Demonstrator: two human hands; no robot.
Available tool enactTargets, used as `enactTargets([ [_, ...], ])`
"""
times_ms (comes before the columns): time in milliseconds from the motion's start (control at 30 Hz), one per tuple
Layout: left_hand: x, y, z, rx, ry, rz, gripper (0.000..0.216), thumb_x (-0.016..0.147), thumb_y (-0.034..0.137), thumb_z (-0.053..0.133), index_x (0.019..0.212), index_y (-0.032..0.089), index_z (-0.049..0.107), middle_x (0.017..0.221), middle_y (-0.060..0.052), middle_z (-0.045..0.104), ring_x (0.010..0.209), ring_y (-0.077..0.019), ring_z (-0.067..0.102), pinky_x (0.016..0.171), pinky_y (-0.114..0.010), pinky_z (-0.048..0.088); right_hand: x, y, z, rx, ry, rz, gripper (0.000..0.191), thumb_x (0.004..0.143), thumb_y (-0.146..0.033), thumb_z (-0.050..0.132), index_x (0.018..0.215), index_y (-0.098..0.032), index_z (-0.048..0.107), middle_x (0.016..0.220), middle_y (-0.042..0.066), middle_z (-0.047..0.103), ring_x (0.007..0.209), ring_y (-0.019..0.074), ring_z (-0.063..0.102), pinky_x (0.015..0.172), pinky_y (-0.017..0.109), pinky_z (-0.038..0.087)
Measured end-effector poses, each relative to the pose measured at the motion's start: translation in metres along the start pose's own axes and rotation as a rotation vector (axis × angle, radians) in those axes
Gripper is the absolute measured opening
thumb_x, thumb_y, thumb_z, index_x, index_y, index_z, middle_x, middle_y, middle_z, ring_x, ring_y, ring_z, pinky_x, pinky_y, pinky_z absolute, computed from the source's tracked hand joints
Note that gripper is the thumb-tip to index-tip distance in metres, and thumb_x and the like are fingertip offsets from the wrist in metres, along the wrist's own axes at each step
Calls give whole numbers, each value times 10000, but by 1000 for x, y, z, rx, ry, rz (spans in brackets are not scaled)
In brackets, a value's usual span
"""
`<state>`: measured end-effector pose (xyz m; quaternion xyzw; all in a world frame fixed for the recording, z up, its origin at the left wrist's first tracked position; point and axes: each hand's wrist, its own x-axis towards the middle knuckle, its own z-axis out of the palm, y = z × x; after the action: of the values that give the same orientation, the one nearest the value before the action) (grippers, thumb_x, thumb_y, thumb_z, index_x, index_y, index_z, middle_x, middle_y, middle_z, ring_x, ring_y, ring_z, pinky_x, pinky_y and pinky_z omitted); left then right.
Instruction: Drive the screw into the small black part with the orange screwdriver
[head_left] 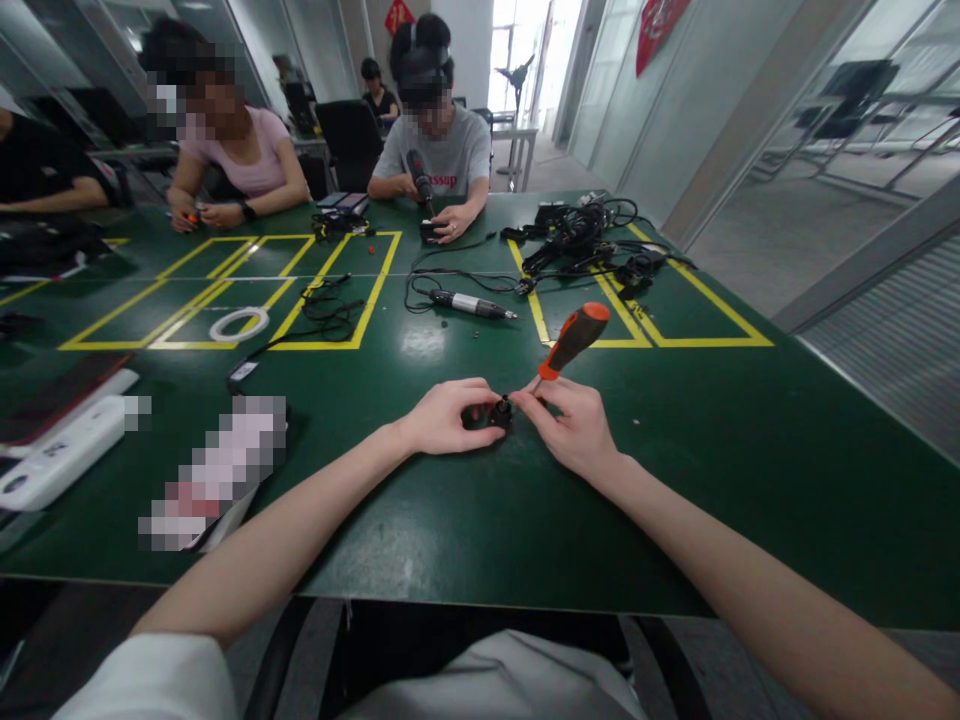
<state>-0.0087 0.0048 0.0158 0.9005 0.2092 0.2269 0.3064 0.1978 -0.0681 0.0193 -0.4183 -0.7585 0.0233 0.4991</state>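
Between thumb and fingers, my left hand point(456, 415) grips a small black part point(501, 412) low over the green table. My right hand point(574, 425) is closed around the metal shaft of a screwdriver point(571, 342), whose orange and dark grey handle leans up and to the right. The right thumb and fingertips come close to the black part's right side. Where the screwdriver's tip lies is hidden by my fingers, and I cannot tell whether it touches the part.
Beyond my hands lies an electric screwdriver point(472, 305) with its cord. Tangled black cables point(577, 240) are at the back right. A white ring point(238, 323), a power strip point(64, 450) and a blurred phone-like item point(217, 470) lie left. A co-worker point(431, 140) sits opposite, holding a tool.
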Motion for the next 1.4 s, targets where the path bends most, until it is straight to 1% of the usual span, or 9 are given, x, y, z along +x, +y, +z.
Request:
enactTargets([
  [233, 0, 0, 0, -2, -3, -8, 256, 866, 398, 720, 941, 153, 706, 867, -8, 620, 703, -102, 552, 644, -225, 435, 0, -1, -1, -97, 14, -54, 352, 1040, -292, 635, 700, -203, 660, 678, 39, 719, 590, 168, 666, 575, 282, 498],
  [400, 0, -1, 1, -3, 4, -14, 249, 863, 393, 723, 892, 148, 687, 845, -6, 616, 700, -103, 549, 636, -225, 431, 1, -2, 0, -61, -5, -3, 352, 1037, -296, 630, 697, -210, 664, 718, 47, 722, 654, 182, 687, 626, 297, 540],
  [633, 0, -2, 1, 0, 8, -2, 252, 859, 403, 734, 883, 158, 684, 832, 1, 609, 689, -101, 533, 631, -228, 417, 2, -4, 2, 109, 30, 130, 151, 996, -254, 661, 910, -237, 784, 890, 53, 813, 815, 226, 774, 772, 359, 633],
  [767, 0, -2, 1, 0, 1, 1, 252, 864, 399, 728, 916, 155, 693, 856, -5, 620, 708, -106, 550, 647, -230, 428, 2, -5, 3, 199, 59, 240, 129, 933, -343, 754, 859, -237, 759, 735, 21, 776, 735, 230, 774, 750, 363, 646],
  [933, 1, -1, 1, 8, -8, 10, 237, 864, 390, 730, 877, 157, 686, 838, 4, 600, 689, -96, 537, 631, -222, 406, 2, -2, 1, 337, 111, 424, 339, 753, -473, 910, 744, -224, 680, 646, -1, 730, 572, 192, 695, 597, 321, 611],
  [1033, 0, -1, 1, 13, -6, 9, 230, 861, 385, 731, 891, 160, 693, 837, 5, 598, 692, -97, 535, 636, -222, 404, 2, -1, 0, 374, 98, 412, 359, 782, -463, 891, 645, -222, 663, 677, 19, 728, 620, 193, 687, 629, 335, 602],
  [1167, 0, -2, 2, 12, -4, 3, 244, 857, 396, 738, 901, 159, 699, 830, 6, 600, 687, -95, 532, 630, -219, 401, 3, -3, 0, 382, 109, 297, 321, 804, -404, 889, 623, -227, 691, 717, 16, 695, 697, 195, 675, 680, 348, 579],
  [1267, 0, -3, 3, 9, -1, -5, 245, 859, 401, 734, 902, 162, 702, 811, 9, 597, 685, -99, 535, 626, -218, 405, 3, -5, 1, 390, 79, 253, 243, 842, -385, 865, 682, -236, 759, 731, 14, 701, 679, 182, 660, 654, 334, 568],
  [1400, 1, -2, 3, 6, -6, -4, 255, 861, 402, 732, 944, 161, 709, 830, 5, 610, 704, -106, 553, 648, -226, 427, 2, -5, 0, 394, 6, 253, 147, 906, -357, 800, 806, -253, 829, 808, 37, 748, 755, 203, 708, 706, 354, 600],
])
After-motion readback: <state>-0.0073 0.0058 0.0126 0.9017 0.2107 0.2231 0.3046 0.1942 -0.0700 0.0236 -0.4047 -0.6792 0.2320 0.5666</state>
